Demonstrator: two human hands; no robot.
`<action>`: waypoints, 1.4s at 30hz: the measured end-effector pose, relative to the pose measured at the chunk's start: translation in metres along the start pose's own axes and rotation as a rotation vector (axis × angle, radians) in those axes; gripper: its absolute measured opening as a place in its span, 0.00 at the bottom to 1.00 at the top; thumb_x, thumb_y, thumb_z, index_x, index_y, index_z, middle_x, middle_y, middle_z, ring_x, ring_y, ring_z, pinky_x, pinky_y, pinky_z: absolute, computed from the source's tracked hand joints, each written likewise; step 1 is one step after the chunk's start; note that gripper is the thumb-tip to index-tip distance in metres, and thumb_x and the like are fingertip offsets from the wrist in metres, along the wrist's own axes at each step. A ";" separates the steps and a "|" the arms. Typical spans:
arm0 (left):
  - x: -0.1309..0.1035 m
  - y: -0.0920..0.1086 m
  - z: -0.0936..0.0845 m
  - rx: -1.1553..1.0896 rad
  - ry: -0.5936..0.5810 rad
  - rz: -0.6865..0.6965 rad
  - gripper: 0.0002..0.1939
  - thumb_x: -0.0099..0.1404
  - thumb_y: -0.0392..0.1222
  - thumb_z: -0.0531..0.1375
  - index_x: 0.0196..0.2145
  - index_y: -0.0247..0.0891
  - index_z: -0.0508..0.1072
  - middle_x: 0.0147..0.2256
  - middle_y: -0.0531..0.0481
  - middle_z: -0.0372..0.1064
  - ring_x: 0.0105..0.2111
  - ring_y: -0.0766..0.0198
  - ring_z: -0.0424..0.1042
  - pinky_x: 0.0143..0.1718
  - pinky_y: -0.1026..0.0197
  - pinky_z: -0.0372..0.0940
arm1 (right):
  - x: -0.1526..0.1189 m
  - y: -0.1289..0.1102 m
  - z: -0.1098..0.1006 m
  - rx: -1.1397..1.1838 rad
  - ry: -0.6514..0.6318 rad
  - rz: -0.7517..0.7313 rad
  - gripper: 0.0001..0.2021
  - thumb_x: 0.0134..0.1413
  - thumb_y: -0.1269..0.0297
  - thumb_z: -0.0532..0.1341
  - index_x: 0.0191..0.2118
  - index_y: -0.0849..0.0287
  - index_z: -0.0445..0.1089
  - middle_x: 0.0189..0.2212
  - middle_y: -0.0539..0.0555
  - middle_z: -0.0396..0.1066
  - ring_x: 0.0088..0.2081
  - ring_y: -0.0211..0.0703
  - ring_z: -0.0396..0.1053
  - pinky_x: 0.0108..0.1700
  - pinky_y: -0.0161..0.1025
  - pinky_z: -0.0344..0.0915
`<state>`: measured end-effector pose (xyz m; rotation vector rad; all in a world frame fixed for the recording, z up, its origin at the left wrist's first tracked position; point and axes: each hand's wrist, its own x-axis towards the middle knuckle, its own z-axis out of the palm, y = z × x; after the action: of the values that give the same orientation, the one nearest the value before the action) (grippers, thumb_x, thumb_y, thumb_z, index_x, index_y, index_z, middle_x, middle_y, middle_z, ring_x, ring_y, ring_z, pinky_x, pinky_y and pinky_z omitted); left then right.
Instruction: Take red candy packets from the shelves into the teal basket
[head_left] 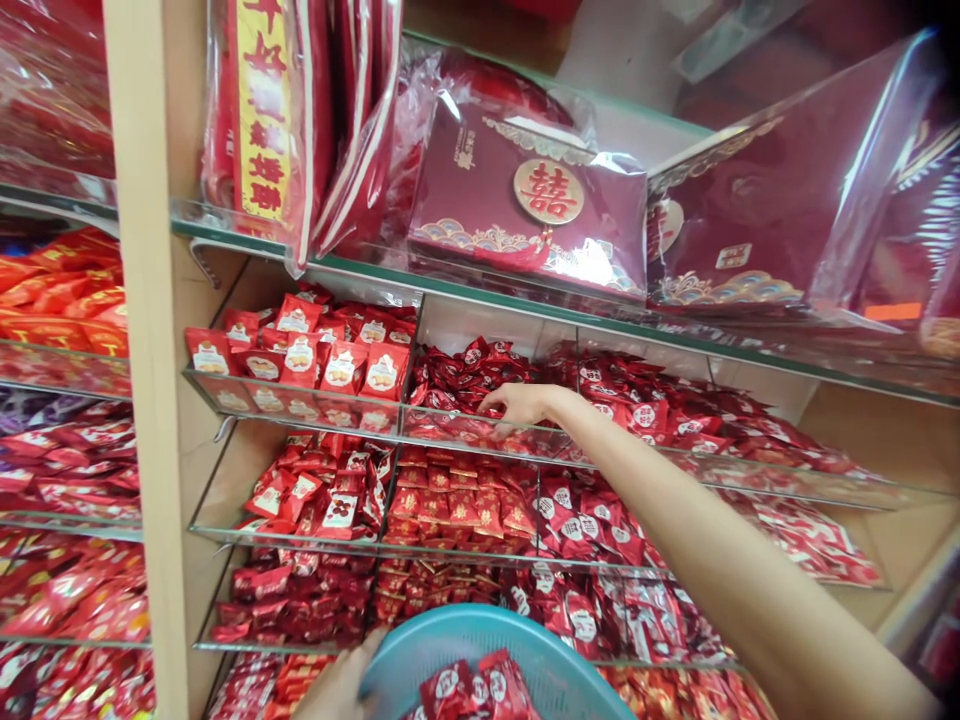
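Note:
My right hand (520, 405) reaches over the glass lip of an upper compartment. Its fingers are bent and slightly apart, at the dark red wrapped packets (469, 368); no packet shows clearly in its grasp. Low in the view, my left hand (341, 685) grips the rim of a blue-green plastic basket (480, 625), with its fingertips partly hidden. Several red packets with white round labels (480, 690) lie in the basket, which the bottom edge of the view cuts off.
Glass-fronted tiers hold many small red packets (457, 500). Overhead, a glass shelf (480, 290) carries maroon boxes (525, 200) in clear wrap and hanging red packages (262, 120). A pale wooden post (146, 400) separates more stocked shelves (64, 470) at left.

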<state>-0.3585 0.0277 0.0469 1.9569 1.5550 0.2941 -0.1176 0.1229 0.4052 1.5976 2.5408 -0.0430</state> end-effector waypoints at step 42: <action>-0.003 0.001 0.001 -0.058 0.003 0.038 0.35 0.53 0.31 0.51 0.59 0.33 0.49 0.55 0.44 0.56 0.54 0.61 0.57 0.55 0.64 0.50 | 0.013 -0.011 -0.006 -0.065 0.052 -0.020 0.20 0.43 0.66 0.61 0.46 0.57 0.70 0.43 0.50 0.71 0.42 0.43 0.68 0.40 0.30 0.62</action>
<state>-0.3580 0.0244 0.0470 1.9444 1.4955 0.3536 -0.1335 0.1300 0.4093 1.5700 2.5688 0.0789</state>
